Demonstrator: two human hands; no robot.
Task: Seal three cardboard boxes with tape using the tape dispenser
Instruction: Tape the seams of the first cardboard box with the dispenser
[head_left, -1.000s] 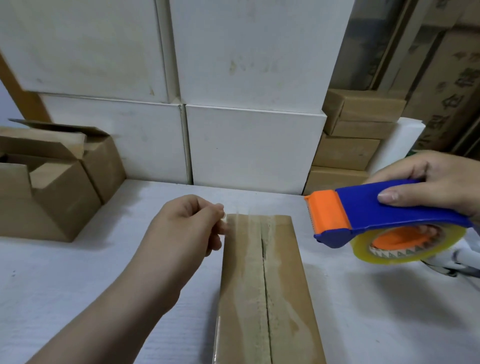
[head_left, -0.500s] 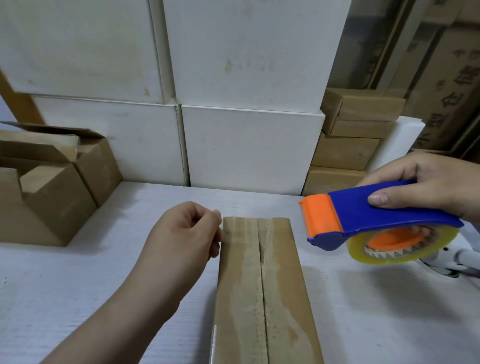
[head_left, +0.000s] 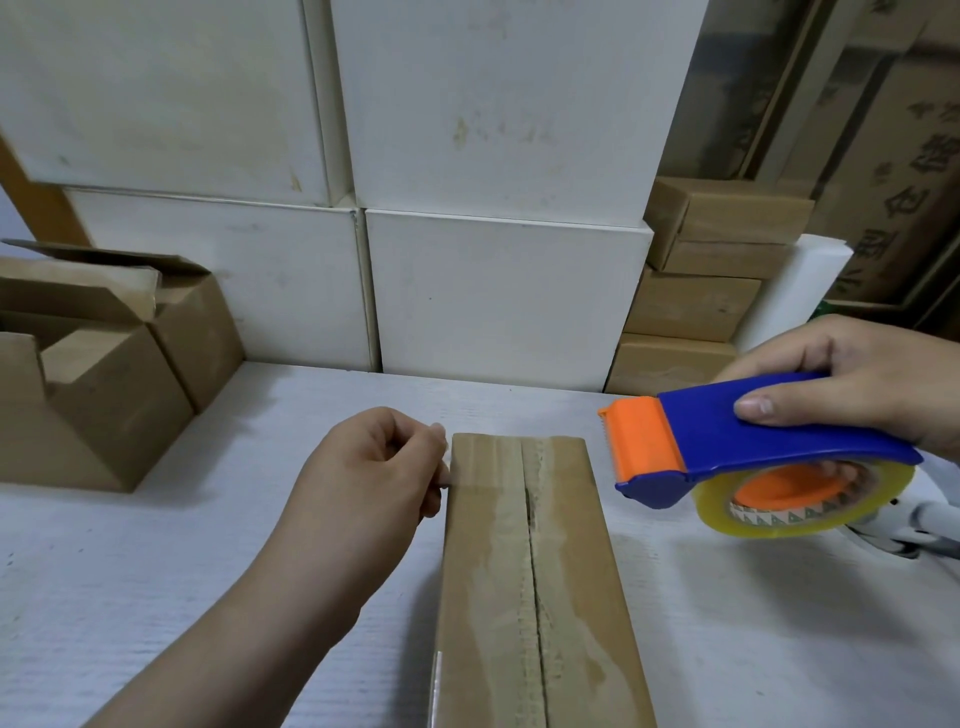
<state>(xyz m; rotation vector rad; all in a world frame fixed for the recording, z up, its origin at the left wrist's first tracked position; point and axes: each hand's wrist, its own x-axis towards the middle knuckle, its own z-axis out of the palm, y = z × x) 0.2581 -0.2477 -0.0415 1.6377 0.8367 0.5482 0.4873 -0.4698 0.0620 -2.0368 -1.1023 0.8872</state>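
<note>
- The box (head_left: 535, 597) lies lengthwise on the worktop (head_left: 156, 571), its seam taped.
- The left hand (head_left: 363, 467) touches the box's far left edge, fingers (head_left: 435, 441) curled; I cannot tell whether they pinch anything.
- The right hand (head_left: 857, 374) grips the tape dispenser (head_left: 727, 441), raised right of the box.

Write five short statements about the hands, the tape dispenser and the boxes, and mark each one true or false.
1. The right hand holds the tape dispenser to the right of the long box. True.
2. The left hand lies flat on the box top. False: its fingers are curled at the box's far left edge, seemingly pinching a clear tape end.
3. The dispenser is green. False: blue, with an orange head.
4. The long box's top flaps stand open. False: they are shut, meeting along a centre seam.
5. An open brown box sits at the left of the table. True.
</note>
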